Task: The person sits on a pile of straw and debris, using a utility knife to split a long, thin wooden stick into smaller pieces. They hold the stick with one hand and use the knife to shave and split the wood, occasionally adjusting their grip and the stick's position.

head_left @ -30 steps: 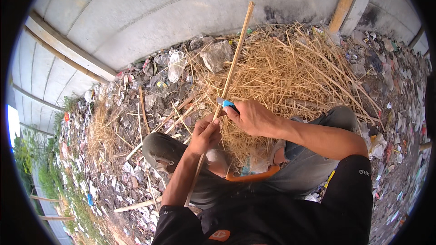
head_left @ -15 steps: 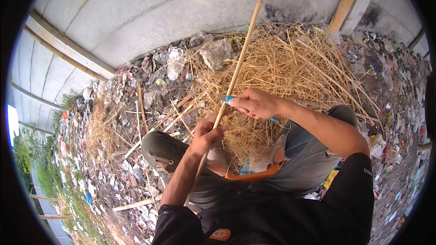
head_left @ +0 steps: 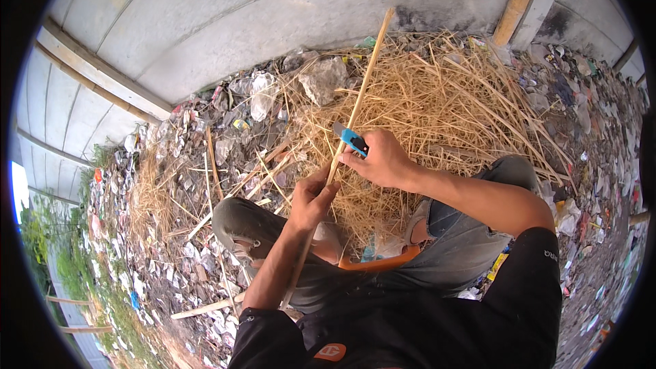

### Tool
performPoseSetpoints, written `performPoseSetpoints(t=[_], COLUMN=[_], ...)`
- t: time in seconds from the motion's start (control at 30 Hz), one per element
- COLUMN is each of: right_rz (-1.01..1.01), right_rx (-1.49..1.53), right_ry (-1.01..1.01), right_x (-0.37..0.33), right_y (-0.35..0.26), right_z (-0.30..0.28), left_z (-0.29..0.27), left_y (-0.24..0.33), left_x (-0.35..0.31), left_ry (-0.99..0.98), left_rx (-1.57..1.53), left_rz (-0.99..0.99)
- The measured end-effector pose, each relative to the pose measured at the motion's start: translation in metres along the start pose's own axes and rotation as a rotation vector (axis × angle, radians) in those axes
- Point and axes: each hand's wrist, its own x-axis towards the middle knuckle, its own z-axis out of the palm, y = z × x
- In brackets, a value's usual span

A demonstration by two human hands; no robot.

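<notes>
My left hand (head_left: 311,203) is wrapped around a long, thin, pale bamboo or wooden strip (head_left: 369,72). The strip slants from beside my left leg up and away toward the wall. In my closed right hand (head_left: 383,160) is a blue and black utility knife (head_left: 355,142), just above the left hand. Its short blade points to the upper left and lies across or very near the strip; exact contact cannot be made out. My right fingers partly cover the handle.
Beneath my hands, a heap of straw-coloured shavings (head_left: 424,106) spreads between my feet and the grey wall (head_left: 273,20). Litter covers the ground around it. A pale rock (head_left: 322,82) and a clear plastic bag (head_left: 263,96) lie by the wall. Loose strips (head_left: 212,164) lie at left.
The knife has turned so that more of its blue and black handle shows. My right hand has shifted slightly nearer to me, and the strip's far end has dropped slightly.
</notes>
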Motion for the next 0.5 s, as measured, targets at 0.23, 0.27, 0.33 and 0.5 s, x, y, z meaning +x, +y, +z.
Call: performPoseSetpoints(t=[0.23,0.27,0.33,0.5], right_rz=[-0.058,-0.113,-0.171,-0.294], right_rx=[0.030,0.024,0.057,-0.012], right_ry=[0.042,0.057,0.083,-0.025], right_x=[-0.001,0.000,-0.003,-0.001], right_y=[0.006,0.006,0.005,0.005], right_z=[0.003,0.003,0.003,0.001], left_z=[-0.001,-0.001,-0.001,0.002], left_y=[-0.001,0.000,0.000,0.003], left_x=[-0.001,-0.001,-0.002,-0.006], left_ry=[-0.007,-0.008,-0.017,-0.050], left_rx=[-0.002,-0.020,-0.054,-0.028], left_rz=[0.023,0.025,-0.010,-0.003])
